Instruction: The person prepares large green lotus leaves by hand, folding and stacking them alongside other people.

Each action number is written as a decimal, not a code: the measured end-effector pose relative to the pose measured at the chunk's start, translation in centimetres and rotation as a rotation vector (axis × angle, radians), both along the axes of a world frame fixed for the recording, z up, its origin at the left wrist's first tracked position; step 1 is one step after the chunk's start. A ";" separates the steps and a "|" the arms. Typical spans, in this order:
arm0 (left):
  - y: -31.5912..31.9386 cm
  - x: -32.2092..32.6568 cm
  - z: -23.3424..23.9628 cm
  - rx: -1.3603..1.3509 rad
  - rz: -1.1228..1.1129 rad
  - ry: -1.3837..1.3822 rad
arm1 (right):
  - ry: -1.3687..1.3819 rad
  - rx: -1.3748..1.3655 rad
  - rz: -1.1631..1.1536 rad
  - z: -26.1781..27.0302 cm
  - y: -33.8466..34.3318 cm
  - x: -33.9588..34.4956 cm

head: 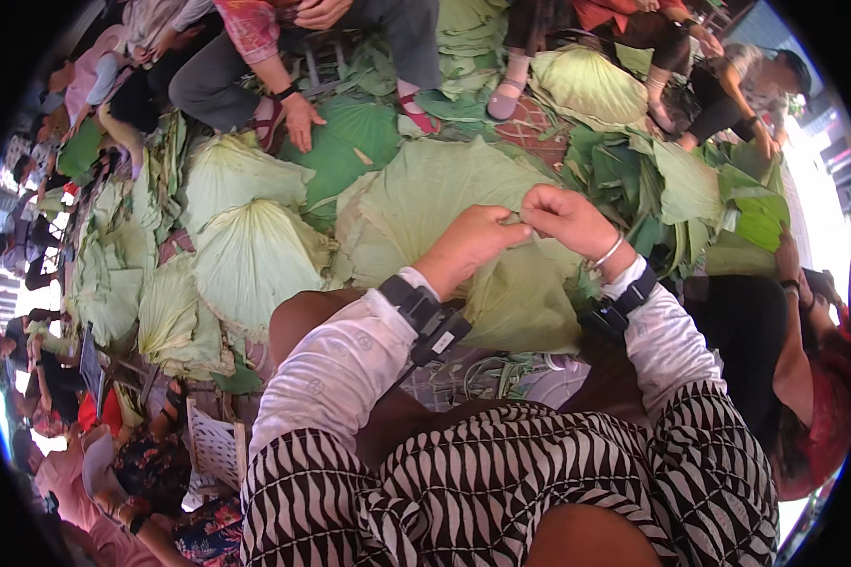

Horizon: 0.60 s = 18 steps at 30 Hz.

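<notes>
My left hand (469, 239) and my right hand (569, 218) meet at the edge of a folded pale green lotus leaf (528, 308), each pinching it between thumb and fingers. The leaf hangs down from my fingertips towards my lap. Beyond it lies a stack of broad, flattened lotus leaves (432, 188), pale green with ribs fanning out. The exact spot gripped is small and partly covered by my fingers. A silver bangle (610, 251) circles my right wrist, and dark straps with devices (425, 315) sit on both forearms.
More pale leaf stacks (259, 262) lie at left. Darker leaves (617, 184) are heaped at right. Across from me, a seated person's hand (301, 124) rests on a green leaf (358, 131). Another person's hand (787, 255) holds a leaf at right. Leaf scraps (493, 375) litter the ground.
</notes>
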<state>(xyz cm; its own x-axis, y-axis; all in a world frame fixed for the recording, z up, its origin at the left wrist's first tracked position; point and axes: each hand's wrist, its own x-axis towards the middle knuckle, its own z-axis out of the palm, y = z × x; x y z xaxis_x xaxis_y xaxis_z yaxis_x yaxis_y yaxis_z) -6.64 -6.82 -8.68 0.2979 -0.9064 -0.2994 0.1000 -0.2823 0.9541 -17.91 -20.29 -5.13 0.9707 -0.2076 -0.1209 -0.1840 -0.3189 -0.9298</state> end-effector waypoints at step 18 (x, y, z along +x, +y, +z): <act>1.3 -0.1 2.2 -0.166 0.040 0.302 | -0.307 0.471 -0.367 -0.2 -3.1 -1.2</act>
<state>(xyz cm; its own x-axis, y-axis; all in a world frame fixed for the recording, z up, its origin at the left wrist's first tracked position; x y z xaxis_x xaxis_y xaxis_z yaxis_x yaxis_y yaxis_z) -6.71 -5.48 -6.45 0.2547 -0.9396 -0.2288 0.3928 -0.1157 0.9123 -19.13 -23.38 -5.38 0.8520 -0.5234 -0.0090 0.0919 0.1664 -0.9818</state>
